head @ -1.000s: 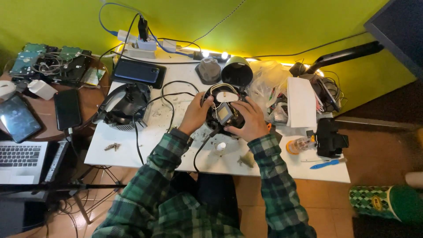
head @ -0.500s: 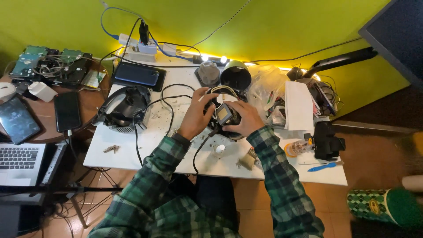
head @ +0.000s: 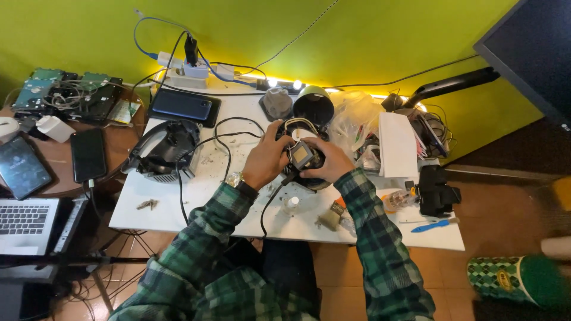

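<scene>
Black round device (head: 300, 160) at frame centre, clamped by my left hand (head: 266, 161) and right hand (head: 326, 164); cables (head: 223, 134) crowd left, paper stack (head: 397, 144) right.

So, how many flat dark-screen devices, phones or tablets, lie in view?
3: a black phone on the brown round table, a dark tablet left of it, and a dark blue tablet on the white table. Clutter may hide others.

Matt white table (head: 196, 196), glossy phone (head: 88, 154), plaid cloth sleeves (head: 380, 238).
</scene>
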